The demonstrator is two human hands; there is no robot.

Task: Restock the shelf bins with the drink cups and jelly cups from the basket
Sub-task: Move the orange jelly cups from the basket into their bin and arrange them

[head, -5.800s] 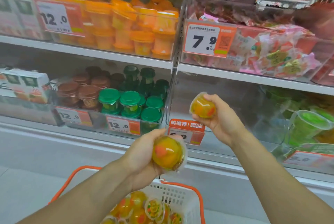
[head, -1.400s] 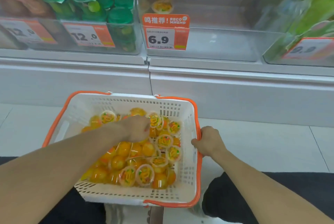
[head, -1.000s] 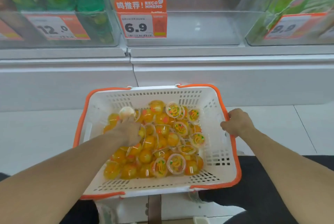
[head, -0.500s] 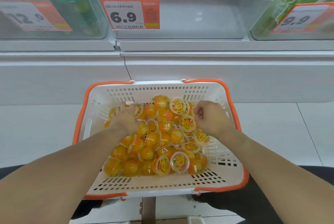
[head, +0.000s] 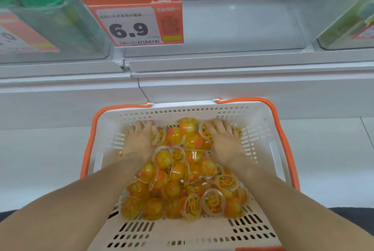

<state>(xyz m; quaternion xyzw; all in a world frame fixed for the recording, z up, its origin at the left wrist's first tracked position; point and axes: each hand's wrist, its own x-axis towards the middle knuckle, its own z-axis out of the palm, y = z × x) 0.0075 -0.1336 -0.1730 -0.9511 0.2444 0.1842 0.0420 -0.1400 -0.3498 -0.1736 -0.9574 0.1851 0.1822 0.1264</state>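
Both hands down in white perforated plastic basket with orange rim. Left hand and right hand rest on orange jelly cups piled between and beneath them; cannot tell whether either grip holds a cup.

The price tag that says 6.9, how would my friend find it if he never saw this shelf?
Start at the white basket with orange handles on the floor, full of jelly cups. Look up to the clear bin on the shelf right behind it. The price tag hangs on that bin's left front corner; only it has an orange top reading RECOMMEND.
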